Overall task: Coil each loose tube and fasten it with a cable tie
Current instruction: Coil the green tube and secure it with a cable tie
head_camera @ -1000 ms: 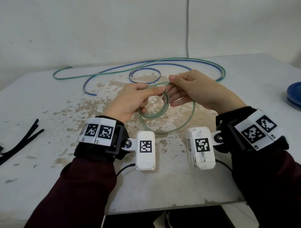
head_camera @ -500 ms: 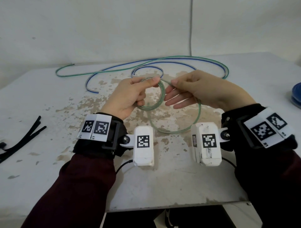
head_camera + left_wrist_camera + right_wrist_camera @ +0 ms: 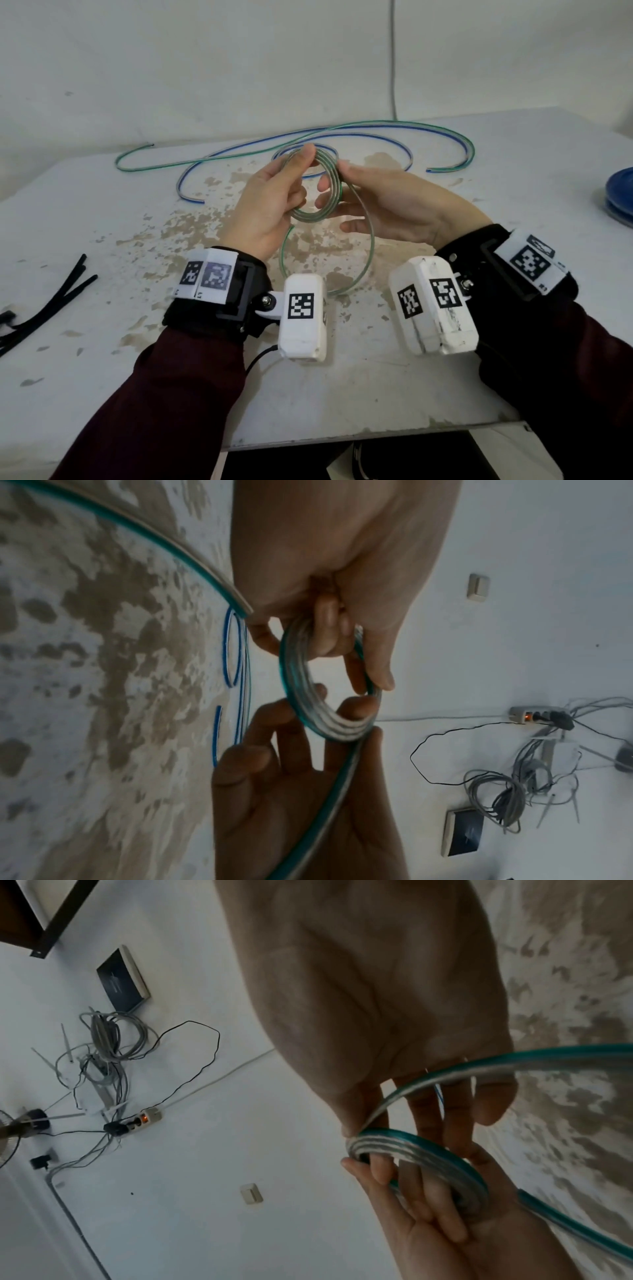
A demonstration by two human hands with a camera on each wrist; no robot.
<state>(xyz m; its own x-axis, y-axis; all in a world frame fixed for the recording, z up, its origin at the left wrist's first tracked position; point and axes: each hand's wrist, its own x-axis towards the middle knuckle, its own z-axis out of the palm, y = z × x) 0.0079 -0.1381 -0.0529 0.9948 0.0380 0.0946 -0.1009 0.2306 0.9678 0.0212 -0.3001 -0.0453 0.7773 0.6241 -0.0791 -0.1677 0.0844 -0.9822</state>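
Green-striped tube (image 3: 310, 217), coiled in loops, fingers of left hand (image 3: 270, 205) curled round it, right hand (image 3: 404, 205) pinching the other side

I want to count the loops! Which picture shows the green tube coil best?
The left wrist view: the green tube coil sits in the middle, close up, turns side by side. In the right wrist view fingers hide part of the coil. The head view shows the coil small, turns merging.

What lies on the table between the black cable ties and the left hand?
Nothing. In the head view the table between the cable ties and the left hand is bare, with only worn brown patches.
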